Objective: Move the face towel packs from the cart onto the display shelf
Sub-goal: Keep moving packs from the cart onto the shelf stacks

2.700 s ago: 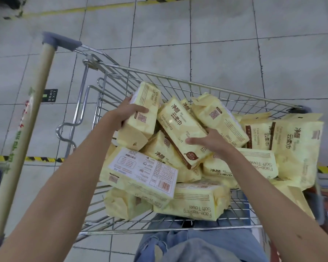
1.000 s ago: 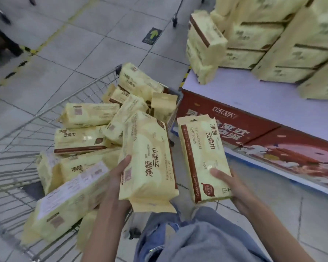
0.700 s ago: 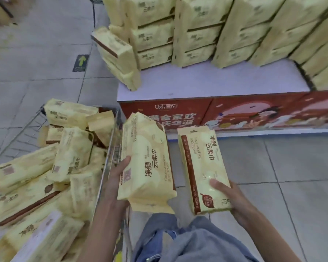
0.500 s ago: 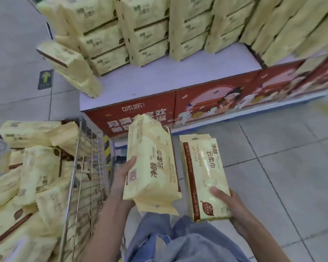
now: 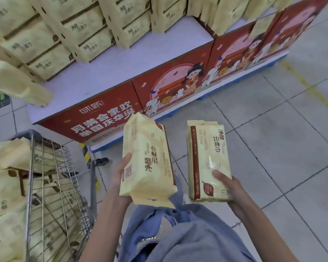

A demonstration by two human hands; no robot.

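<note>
My left hand (image 5: 119,176) grips one yellow face towel pack (image 5: 148,161) by its left side, held upright over the floor. My right hand (image 5: 229,188) holds a second yellow face towel pack (image 5: 208,159) from below, label facing up. The wire cart (image 5: 53,186) stands at the lower left, with several more packs (image 5: 8,186) piled inside. Ahead lies the low display shelf (image 5: 133,57), a white top on a red printed base, with rows of stacked packs (image 5: 83,29) along its back. Both held packs hover short of the shelf's front edge.
One pack (image 5: 17,82) juts out over the shelf's left corner. A bare white strip runs along the shelf front. Grey tiled floor (image 5: 273,138) spreads to the right, crossed by a yellow line (image 5: 309,87). My blue jeans (image 5: 178,233) fill the bottom middle.
Both hands lifted a pack each out of the cart. The view swung right from the cart to the shelf, which now sits closer and more central; the cart slid to the left.
</note>
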